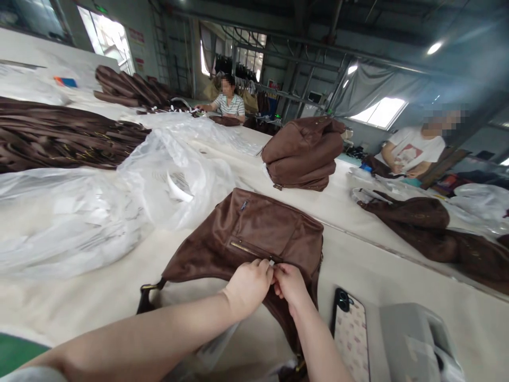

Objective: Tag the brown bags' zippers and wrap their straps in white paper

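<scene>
A brown leather bag (274, 223) lies flat on the pale table in front of me, its strap ends towards me. Across its panel runs a pocket with a gold zip (248, 249). Both my hands meet close together at the right end of this zip. My left hand (250, 286) is closed, with a small whitish tab (271, 263) showing at its fingertips. Right beside it, my right hand (290, 286) is pinched, fingertips against the bag; whatever lies between them is hidden. A dark strap with a gold buckle (149, 287) sticks out at the bag's left corner.
A phone (352, 329) and a grey plastic device (417, 339) lie to my right. Clear plastic bags (178, 175) and brown straps (59, 135) cover the left. Stacked brown bags (306, 154) stand ahead. Two people (230, 103) work across the tables, one at right (413, 148).
</scene>
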Motion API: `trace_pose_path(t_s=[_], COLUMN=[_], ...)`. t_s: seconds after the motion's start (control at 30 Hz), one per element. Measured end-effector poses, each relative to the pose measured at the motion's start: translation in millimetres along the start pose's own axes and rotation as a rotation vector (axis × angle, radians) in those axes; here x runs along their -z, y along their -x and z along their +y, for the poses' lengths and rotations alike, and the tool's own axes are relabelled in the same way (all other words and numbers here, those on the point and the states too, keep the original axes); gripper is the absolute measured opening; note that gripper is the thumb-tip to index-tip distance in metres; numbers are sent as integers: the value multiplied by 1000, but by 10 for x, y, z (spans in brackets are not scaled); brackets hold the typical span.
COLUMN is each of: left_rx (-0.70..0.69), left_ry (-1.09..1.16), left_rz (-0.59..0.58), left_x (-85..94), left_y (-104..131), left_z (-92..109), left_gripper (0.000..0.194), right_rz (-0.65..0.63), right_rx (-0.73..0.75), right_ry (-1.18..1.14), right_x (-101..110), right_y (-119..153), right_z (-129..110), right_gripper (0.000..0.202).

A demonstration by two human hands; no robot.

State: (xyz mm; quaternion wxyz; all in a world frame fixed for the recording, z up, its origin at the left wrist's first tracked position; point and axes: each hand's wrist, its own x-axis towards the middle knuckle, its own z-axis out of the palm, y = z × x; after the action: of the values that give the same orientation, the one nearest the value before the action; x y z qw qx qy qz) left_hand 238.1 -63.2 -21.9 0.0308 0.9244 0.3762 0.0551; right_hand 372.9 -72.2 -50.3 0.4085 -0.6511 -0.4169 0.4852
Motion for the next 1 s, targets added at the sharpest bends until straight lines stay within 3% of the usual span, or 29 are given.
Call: trace_pose_path(t_s=[0.2, 0.33, 0.4, 0.47, 0.53, 0.57, 0.67, 0.83, 0.9, 1.0], left_rx=[-8, 243, 335, 341, 351, 359, 339, 286, 281, 273], left_ry=[69, 474, 744, 990, 1086, 1063, 886, 759, 726, 709], left_rz=[24, 161, 90, -91, -212, -220, -163, -156, -171, -178], left_x=[-12, 9, -12, -52, -95, -111, -119, -55, -32, -23], left_y=[22, -8, -61, -130, -197, -221, -248, -209, -199, -194], left_z=[-16, -134, -190, -229, -251, -260, -282, -272, -255, -243], left_gripper=[20, 17, 19, 30, 37, 36, 26, 25, 24, 23], right_rz=[-16, 2, 14, 27, 44, 56, 176, 632, 678, 653], right_rx=[31, 54, 63, 65, 62, 61, 71, 20, -43, -90], right_ry=[-44, -36, -16, 32, 110, 159, 350, 706, 799, 898], right_x=[19, 40, 19, -20, -34, -9, 274, 1189, 1413, 1437], right_y=[30, 26, 23, 15, 8, 15, 125, 452, 507, 481], right_z=[5, -14, -23, -32, -47, -58, -102, -44, 56, 229], right_gripper=[27, 28, 30, 31, 32, 33, 32, 36, 37, 39])
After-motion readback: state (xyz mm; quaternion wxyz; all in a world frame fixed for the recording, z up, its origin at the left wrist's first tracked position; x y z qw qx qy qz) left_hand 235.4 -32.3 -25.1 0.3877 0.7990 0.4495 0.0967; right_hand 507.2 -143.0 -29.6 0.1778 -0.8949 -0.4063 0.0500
